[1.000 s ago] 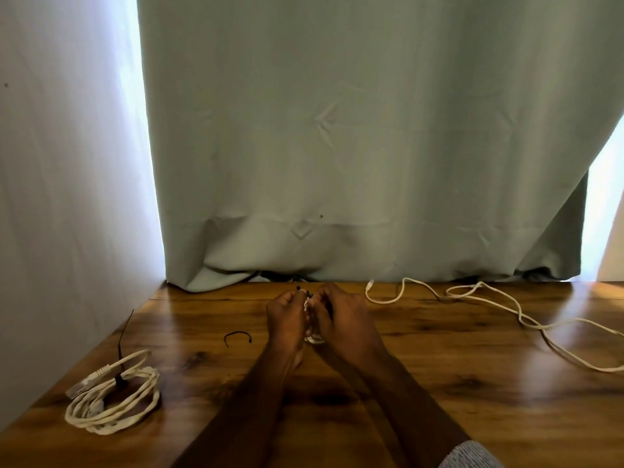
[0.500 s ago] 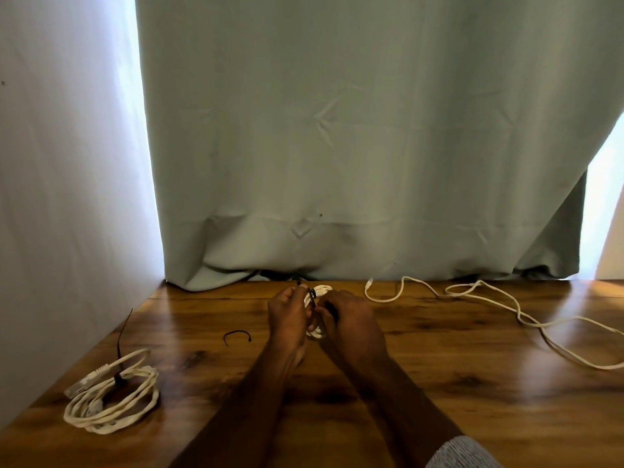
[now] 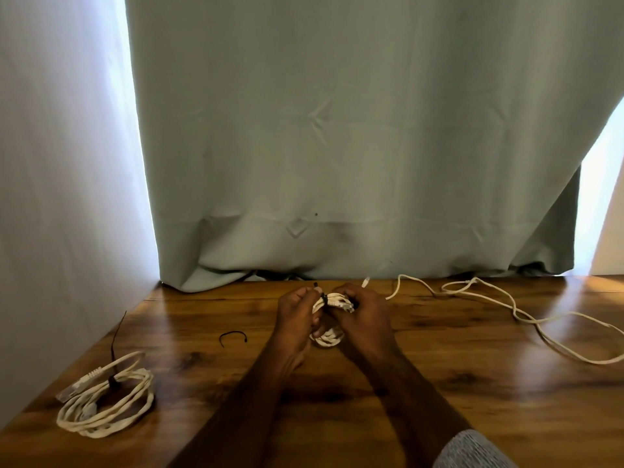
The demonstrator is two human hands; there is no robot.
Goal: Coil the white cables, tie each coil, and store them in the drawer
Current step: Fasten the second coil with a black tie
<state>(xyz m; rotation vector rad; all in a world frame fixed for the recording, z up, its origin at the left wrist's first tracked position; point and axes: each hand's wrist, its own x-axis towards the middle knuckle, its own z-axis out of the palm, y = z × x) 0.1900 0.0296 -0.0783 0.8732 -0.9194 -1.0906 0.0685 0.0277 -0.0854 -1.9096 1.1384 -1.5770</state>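
Both hands hold a small white cable coil point(image 3: 332, 305) upright over the middle of the wooden table point(image 3: 439, 383). My left hand point(image 3: 295, 314) grips its left side, and a black tie point(image 3: 325, 297) wraps the bundle between the hands. My right hand point(image 3: 363, 315) grips the right side, fingers curled over the strands. The coil's lower loop shows below my hands. A tied white coil point(image 3: 104, 398) with a black tie lies at the front left. A loose white cable point(image 3: 506, 307) snakes across the right side.
A spare black tie point(image 3: 233, 336) lies curved on the table left of my hands. A grey-green curtain point(image 3: 337, 146) hangs along the table's back edge, and a white wall point(image 3: 60, 180) borders the left. No drawer is in view.
My hands turned the coil, so more of its white strands and the black tie now show between them. Nothing else on the table moved.
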